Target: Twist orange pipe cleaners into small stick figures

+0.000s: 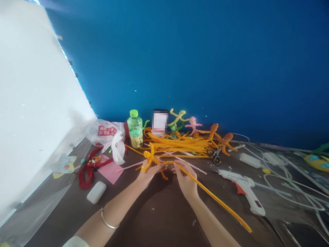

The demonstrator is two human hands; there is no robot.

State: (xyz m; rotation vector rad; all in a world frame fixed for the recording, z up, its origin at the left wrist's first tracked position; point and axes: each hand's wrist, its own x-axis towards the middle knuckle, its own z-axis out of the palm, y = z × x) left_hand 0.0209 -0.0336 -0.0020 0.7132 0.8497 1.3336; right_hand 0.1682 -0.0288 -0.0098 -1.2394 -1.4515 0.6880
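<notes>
My left hand (150, 172) is closed around a twisted orange pipe-cleaner figure (148, 158), whose coiled limbs stick out above and below the fingers. Pinched in my right hand (185, 178) is a long orange pipe cleaner (214, 195) that joins the figure through a twisted stretch between both hands. Its straight free end slants down to the right over the table. Behind the hands lies a heap of loose orange pipe cleaners (180, 144). Pale pink strips lie beneath the hands, partly hidden.
Rightward lie a white glue gun (244, 187), scissors (216, 157) and tangled white cables (295, 202). A green-capped bottle (135, 132), a plastic bag (110, 132) and finished figures (194, 124) stand at the back. A white case (96, 192) and red ribbon (86, 176) are at left.
</notes>
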